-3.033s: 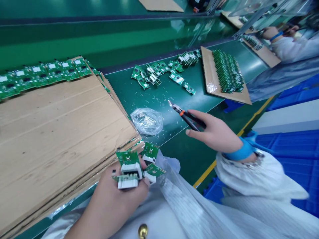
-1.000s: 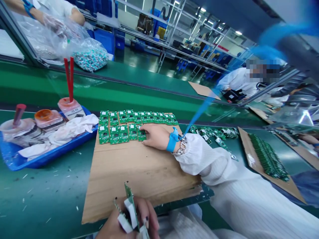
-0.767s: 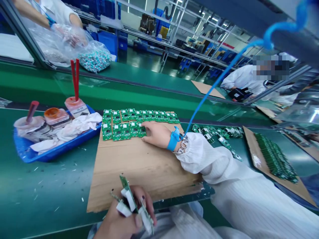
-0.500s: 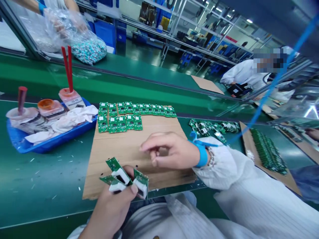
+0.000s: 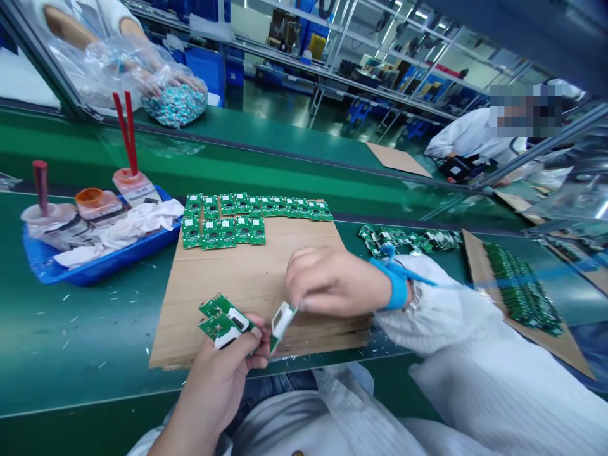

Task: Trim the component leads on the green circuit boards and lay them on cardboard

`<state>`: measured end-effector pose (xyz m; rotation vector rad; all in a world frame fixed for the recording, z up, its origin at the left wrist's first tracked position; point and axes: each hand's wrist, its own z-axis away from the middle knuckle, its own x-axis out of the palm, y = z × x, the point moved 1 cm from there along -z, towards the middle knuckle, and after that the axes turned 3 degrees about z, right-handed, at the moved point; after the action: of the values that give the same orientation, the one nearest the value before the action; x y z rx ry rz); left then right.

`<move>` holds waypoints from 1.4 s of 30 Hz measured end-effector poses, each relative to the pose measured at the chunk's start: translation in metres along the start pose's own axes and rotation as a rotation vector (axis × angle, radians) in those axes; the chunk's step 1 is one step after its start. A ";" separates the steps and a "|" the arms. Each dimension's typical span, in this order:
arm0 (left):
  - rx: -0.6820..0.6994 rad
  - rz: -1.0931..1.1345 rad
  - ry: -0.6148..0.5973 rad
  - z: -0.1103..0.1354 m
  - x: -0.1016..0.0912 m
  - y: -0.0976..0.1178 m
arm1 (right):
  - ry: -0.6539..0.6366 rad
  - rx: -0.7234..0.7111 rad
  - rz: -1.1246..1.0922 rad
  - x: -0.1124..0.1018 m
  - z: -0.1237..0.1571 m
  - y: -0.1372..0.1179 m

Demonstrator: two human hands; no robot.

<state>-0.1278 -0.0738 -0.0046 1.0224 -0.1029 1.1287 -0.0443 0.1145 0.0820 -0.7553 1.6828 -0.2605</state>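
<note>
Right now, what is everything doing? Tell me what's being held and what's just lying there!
Left hand: gripping two green circuit boards.
Right hand: pinching one green circuit board.
Cardboard sheet: lying flat on the green bench.
Laid-out boards: sitting in rows on the cardboard.

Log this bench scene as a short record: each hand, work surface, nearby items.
Left hand: holds two green circuit boards with white connectors
Right hand: pinches one green circuit board with a white connector
Right wrist: blue strap
Work surface: cardboard sheet on a green bench
On cardboard: rows of green boards
Nearby: blue tray, left of the cardboard
</note>
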 end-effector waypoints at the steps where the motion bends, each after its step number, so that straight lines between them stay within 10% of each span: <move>1: -0.004 -0.002 0.012 0.000 0.000 0.000 | -0.026 0.084 -0.044 -0.005 -0.004 0.011; 6: -0.018 0.006 0.017 0.004 0.000 -0.002 | -0.173 0.576 0.175 -0.017 -0.039 0.078; 15: -0.007 0.007 0.053 0.007 -0.008 -0.002 | -0.054 0.696 0.478 -0.008 -0.052 0.095; 22: -0.008 -0.036 0.063 0.011 0.000 0.004 | -0.110 0.652 0.582 0.026 -0.023 0.070; 34: 0.024 -0.113 0.029 0.016 0.011 0.005 | 0.018 0.610 0.533 0.027 -0.022 0.098; 42: 0.040 -0.354 -0.162 0.008 0.016 0.003 | 0.190 0.372 0.230 0.019 -0.018 0.036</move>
<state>-0.1196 -0.0683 0.0109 1.1166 -0.0261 0.7287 -0.0750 0.1263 0.0516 -0.2643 1.8125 -0.4789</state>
